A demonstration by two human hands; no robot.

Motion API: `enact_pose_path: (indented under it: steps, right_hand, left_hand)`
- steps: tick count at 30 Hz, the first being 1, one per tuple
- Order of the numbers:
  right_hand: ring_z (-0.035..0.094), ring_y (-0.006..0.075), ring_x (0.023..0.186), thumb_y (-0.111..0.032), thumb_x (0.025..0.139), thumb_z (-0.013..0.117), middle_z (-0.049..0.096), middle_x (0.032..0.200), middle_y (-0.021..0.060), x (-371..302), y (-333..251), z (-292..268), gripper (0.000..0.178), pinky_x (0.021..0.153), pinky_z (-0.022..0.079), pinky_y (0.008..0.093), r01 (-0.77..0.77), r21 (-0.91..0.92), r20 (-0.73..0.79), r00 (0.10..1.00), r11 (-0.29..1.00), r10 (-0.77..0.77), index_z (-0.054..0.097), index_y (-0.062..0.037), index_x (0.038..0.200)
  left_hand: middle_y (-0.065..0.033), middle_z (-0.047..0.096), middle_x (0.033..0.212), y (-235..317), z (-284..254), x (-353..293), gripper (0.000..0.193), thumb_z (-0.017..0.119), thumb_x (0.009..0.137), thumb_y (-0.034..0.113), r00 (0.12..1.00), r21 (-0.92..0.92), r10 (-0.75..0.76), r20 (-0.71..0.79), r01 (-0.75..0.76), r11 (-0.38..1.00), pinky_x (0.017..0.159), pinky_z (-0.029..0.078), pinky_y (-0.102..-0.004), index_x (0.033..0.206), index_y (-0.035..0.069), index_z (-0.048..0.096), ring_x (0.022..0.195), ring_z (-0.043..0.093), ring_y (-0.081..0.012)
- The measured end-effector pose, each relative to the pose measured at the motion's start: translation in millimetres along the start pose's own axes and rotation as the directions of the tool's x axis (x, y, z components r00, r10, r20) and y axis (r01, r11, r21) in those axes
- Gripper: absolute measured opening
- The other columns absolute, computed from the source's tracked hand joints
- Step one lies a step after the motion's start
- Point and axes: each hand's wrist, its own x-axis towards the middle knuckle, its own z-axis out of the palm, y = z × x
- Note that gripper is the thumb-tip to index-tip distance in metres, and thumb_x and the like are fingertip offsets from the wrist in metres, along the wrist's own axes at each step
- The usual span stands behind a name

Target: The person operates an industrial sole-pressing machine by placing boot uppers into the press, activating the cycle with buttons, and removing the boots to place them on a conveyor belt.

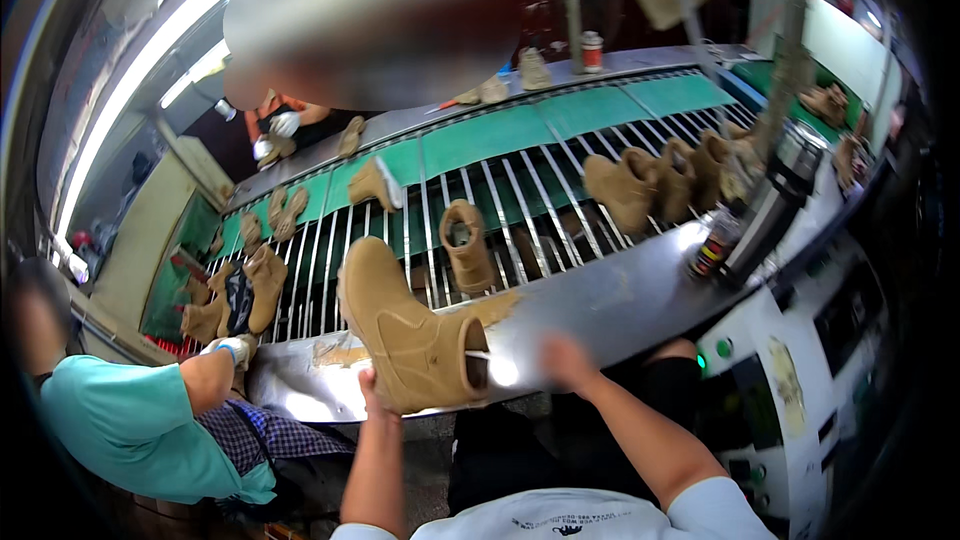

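Metal bars [516, 208] run in a long rack across the workspace, with green sheets [480, 140] on the far side and a shiny metal bench [600, 302] along the near edge. Over that bench, the left grip [378, 398] is closed on a tan boot [410, 335] near its heel; the toe points up and away, and the opening faces right. Just right of that opening is the right grip [570, 364], apart from the boot; it is too blurred to tell whether its fingers are open or curled. Beyond the held boot, a second boot [466, 250] stands upright on the bars, and a row of boots [630, 188] stands farther right. At left, a co-worker in a teal shirt [125, 425] has a gloved hand [230, 348] beside more footwear [263, 290].
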Motion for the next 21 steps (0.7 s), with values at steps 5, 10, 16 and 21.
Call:
enact_pose_path:
  steps: [5, 10, 16, 21]
  right_hand:
    - [0.058, 0.0240, 0.103, -0.017, 0.096, 0.052, 0.058, 0.118, 0.0145, -77, -127, -25, 0.069, 0.087, 0.047, 0.0329, -0.125, 0.724, 0.188, 0.982, 0.678, -0.020, 0.011, -0.0093, 0.151]
    - [0.058, 0.0211, 0.098, -0.019, 0.095, 0.053, 0.059, 0.112, 0.0116, -160, -127, -93, 0.051, 0.083, 0.047, 0.0322, 0.211, 0.917, -0.128, 0.960, 0.339, -0.249, 0.026, -0.0081, 0.138]
    - [0.058, 0.0176, 0.093, -0.022, 0.094, 0.053, 0.061, 0.106, 0.0081, -257, -79, -151, 0.033, 0.079, 0.048, 0.0314, 0.513, 0.767, -0.505, 0.853, 0.386, -0.131, 0.044, -0.0067, 0.122]
    - [0.058, 0.0147, 0.088, -0.024, 0.093, 0.054, 0.062, 0.100, 0.0051, -290, -22, -125, 0.025, 0.075, 0.048, 0.0307, 0.317, 0.738, -0.485, 0.863, 0.596, 0.142, 0.060, -0.0054, 0.108]
  left_hand:
    - [-0.0215, 0.056, 0.124, -112, 116, -68, 0.077, 0.055, 0.078, 0.061, 0.704, -0.253, -0.367, 0.608, 0.609, 0.752, 0.086, 0.049, -0.0565, 0.135, 0.009, 0.044, 0.105, 0.061, -0.0369]
    - [-0.0226, 0.058, 0.117, -135, 194, -110, 0.069, 0.051, 0.087, 0.056, 0.582, 0.323, -0.553, 0.596, 0.457, 0.829, 0.093, 0.044, -0.0566, 0.128, 0.001, 0.048, 0.110, 0.056, -0.0415]
    - [-0.0157, 0.040, 0.144, -147, 253, -109, 0.087, 0.077, 0.077, 0.033, 0.450, 0.141, -0.237, 0.861, 0.237, 0.961, 0.108, 0.032, -0.0437, 0.145, 0.007, 0.030, 0.135, 0.036, -0.0283]
    - [-0.0186, 0.053, 0.132, -165, 276, -116, 0.052, 0.069, 0.077, -0.002, 0.300, 0.483, -0.474, 0.828, 0.047, 0.874, 0.100, 0.043, -0.0388, 0.127, -0.002, 0.053, 0.120, 0.053, -0.0259]
